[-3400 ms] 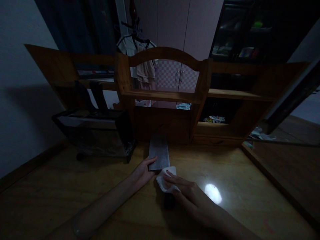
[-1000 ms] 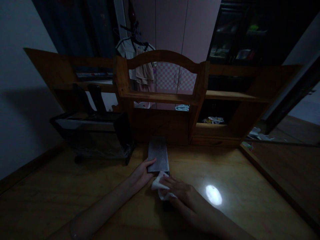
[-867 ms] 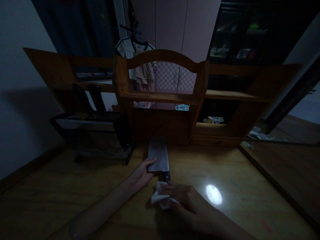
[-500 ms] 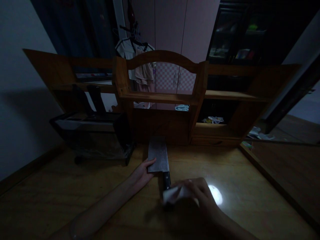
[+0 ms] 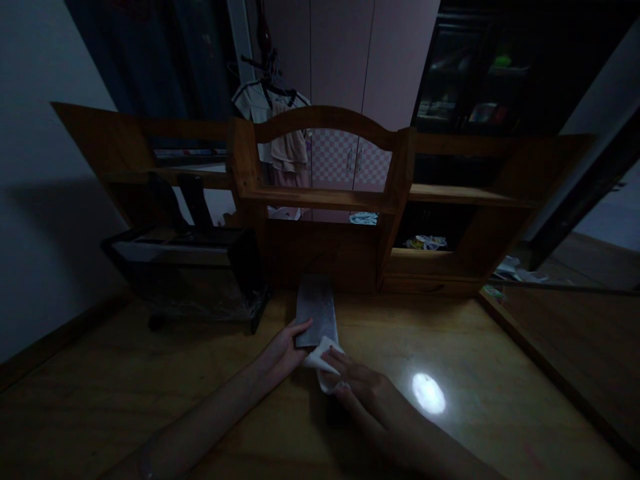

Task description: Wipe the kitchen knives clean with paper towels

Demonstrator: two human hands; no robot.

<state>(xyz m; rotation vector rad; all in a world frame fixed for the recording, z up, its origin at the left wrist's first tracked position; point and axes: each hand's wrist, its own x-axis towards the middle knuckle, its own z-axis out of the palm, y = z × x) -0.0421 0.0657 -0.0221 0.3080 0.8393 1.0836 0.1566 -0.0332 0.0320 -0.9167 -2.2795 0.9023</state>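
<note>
A cleaver (image 5: pixel 316 310) is held above the wooden table, its broad grey blade pointing away from me. My left hand (image 5: pixel 287 347) pinches the blade's near left corner, thumb on top and fingers underneath. In my right hand (image 5: pixel 367 393) is a white tissue (image 5: pixel 325 360), pressed around the handle where it meets the blade. Most of the dark handle is hidden beneath the tissue and my right fingers.
A black knife block (image 5: pixel 190 273) with dark-handled knives stands at the left of the table (image 5: pixel 400 333). Behind the cleaver rises a wooden shelf unit (image 5: pixel 320 197). A bright light reflection lies right of my right hand.
My right hand has moved with the tissue up along the handle, from its lower end to the base of the blade. The left hand and cleaver stay nearly still.
</note>
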